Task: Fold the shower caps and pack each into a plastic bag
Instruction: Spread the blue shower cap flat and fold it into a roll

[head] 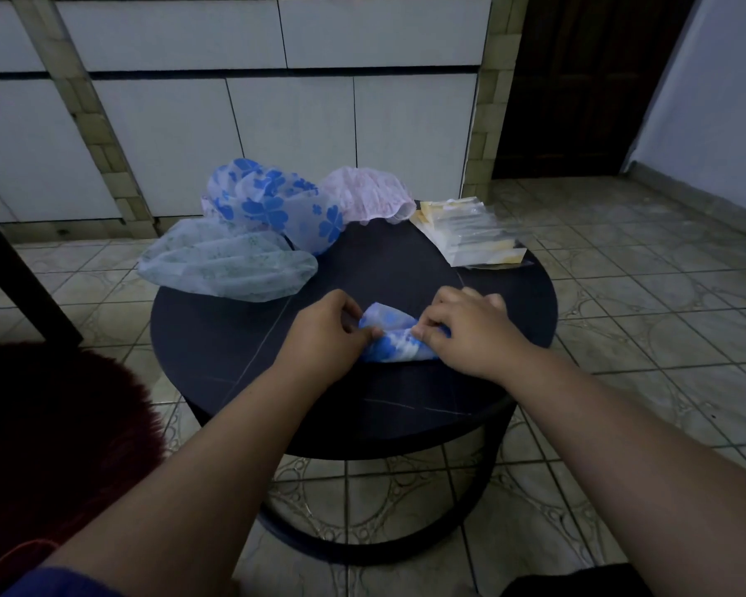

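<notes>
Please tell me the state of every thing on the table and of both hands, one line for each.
Blue flower cap in hands: folded small, on the table.
Left hand: pinches one end of it.
Right hand: pinches the other end.
Second blue flower cap: unfolded, puffed up.
Pale green cap: unfolded, lying loose.
Pink cap: unfolded.
Plastic bags: flat stack, untouched.
Round table: upright, dark.

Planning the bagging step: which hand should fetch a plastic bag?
Right. The right hand lies nearer the plastic bags at the table's far right, while the left hand can keep holding the folded cap.
</notes>
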